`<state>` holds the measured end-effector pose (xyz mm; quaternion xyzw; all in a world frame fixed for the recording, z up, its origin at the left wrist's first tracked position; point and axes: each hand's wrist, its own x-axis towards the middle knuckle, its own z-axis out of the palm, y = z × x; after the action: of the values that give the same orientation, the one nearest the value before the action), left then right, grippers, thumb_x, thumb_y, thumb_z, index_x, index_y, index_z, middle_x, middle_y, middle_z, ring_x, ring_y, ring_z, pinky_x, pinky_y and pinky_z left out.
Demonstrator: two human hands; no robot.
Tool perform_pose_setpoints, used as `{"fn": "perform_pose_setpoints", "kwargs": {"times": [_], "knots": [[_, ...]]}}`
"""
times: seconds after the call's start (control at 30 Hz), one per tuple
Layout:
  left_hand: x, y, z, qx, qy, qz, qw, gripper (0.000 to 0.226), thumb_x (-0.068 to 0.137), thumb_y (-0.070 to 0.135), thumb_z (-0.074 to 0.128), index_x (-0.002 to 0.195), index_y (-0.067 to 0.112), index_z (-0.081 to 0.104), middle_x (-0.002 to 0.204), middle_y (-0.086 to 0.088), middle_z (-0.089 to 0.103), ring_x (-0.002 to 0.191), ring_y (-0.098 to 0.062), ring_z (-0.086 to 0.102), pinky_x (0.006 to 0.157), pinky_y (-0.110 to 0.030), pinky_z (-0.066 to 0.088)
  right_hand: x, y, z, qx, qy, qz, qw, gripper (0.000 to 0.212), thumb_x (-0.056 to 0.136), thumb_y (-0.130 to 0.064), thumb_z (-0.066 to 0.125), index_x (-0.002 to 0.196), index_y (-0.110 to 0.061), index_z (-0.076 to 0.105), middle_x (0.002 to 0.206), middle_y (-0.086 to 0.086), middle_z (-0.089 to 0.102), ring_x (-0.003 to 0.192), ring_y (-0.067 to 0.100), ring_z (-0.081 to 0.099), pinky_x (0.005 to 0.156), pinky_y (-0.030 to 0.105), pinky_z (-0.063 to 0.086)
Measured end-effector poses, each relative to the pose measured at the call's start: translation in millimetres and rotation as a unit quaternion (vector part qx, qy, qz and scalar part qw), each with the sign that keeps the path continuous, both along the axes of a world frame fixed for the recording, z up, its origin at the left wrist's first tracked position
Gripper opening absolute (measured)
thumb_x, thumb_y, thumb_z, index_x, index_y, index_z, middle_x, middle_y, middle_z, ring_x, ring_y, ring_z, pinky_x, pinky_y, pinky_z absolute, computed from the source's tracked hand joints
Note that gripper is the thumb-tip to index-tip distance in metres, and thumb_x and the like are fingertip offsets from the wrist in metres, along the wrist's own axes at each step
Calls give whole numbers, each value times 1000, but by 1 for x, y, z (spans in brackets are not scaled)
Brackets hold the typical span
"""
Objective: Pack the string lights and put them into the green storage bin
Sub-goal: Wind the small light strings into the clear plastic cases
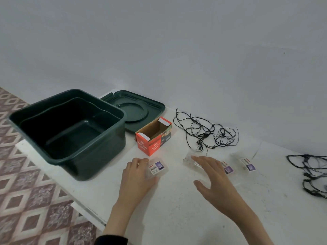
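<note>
Choosing bags first, left grip (139, 175) lies flat on one clear bag (156, 167), right grip (215, 179) spread over another bag (190, 160); string lights (203, 133) just past it probably need bundling next.

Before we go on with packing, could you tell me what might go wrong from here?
The string lights lie in loose tangled loops, so lifting them may knot them or snag the open red box. The green storage bin stands at the left edge of the table; a push could tip it off. A second bundle at the right, partly cut off, could be forgotten.
</note>
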<state>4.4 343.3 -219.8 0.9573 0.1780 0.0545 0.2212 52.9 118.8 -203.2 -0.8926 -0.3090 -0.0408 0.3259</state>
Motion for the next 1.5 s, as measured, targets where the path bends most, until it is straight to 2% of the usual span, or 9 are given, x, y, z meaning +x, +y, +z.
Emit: {"fn": "perform_pose_setpoints", "kwargs": {"times": [0.2, 0.37, 0.53, 0.83, 1.0, 1.17, 1.27, 1.33, 1.5], "knots": [[5, 4, -8, -6, -7, 27, 1000, 66, 79, 44, 67, 136, 25, 40, 126, -1, 50, 116, -18, 41, 92, -28, 34, 20, -36, 0, 46, -82, -182, 979, 41, 78, -12, 72, 118, -14, 63, 121, 12, 55, 118, 21, 35, 97, 43, 40], [7, 0, -7, 51, 19, 42, 998, 63, 83, 38, 58, 140, 26, 33, 135, -3, 42, 123, -24, 35, 99, -34, 33, 40, -69, 6, -67, 77, -292, 951, 63, 82, -49, 63, 138, -30, 43, 149, 12, 33, 139, 27, 18, 112, 43, 17], [10, -12, -5, 83, 48, 34, 995, 65, 86, 43, 53, 142, 25, 25, 145, -4, 32, 133, -27, 27, 109, -40, 24, 44, -73, -7, -178, 169, -238, 940, 70, 80, -68, 49, 143, -45, 26, 158, 1, 9, 145, 25, 3, 115, 46, 10], [12, -7, -6, 80, 40, 38, 995, 59, 89, 39, 53, 141, 24, 30, 144, -5, 37, 132, -26, 31, 110, -41, 24, 20, -51, -14, -201, 101, -195, 955, 62, 81, -65, 49, 138, -43, 36, 148, -4, 21, 135, 20, 15, 107, 40, 26], [11, -8, -6, 93, 70, 23, 993, 61, 91, 45, 47, 144, 27, 21, 151, -3, 26, 139, -26, 21, 116, -45, 15, 1, -15, -13, -185, 83, -134, 970, 90, 58, -75, 16, 138, -39, 38, 147, 1, 23, 133, 24, 19, 106, 39, 31], [9, -12, 2, 35, 0, 31, 999, 55, 93, 40, 49, 142, 27, 31, 151, -4, 27, 140, -25, 17, 114, -40, 19, -11, 20, -17, -191, 55, -91, 976, 77, 65, -69, 25, 132, -38, 46, 143, 3, 33, 132, 29, 28, 99, 42, 36], [8, -19, 5, -23, -105, -20, 994, 49, 93, 37, 50, 139, 25, 39, 149, 0, 31, 138, -19, 19, 112, -33, 23, -17, 39, -20, -186, 15, -95, 978, 54, 64, -65, 43, 107, -38, 60, 115, 5, 59, 103, 31, 58, 69, 39, 53], [12, -25, 5, -36, -128, -66, 989, 51, 92, 50, 41, 137, 26, 41, 149, 3, 31, 138, -14, 17, 110, -26, 18, -21, 52, -22, -168, -21, -97, 981, 46, 62, -65, 46, 98, -40, 58, 107, 3, 62, 95, 29, 61, 61, 34, 52], [25, -39, -3, -65, -93, -122, 986, 79, 79, 74, 7, 140, 33, 36, 155, 9, 21, 144, -9, 6, 114, -26, 3, -22, 76, -30, -161, -7, -83, 983, 72, 55, -61, 43, 112, -21, 61, 110, -2, 61, 99, 25, 56, 63, 31, 51]]}}
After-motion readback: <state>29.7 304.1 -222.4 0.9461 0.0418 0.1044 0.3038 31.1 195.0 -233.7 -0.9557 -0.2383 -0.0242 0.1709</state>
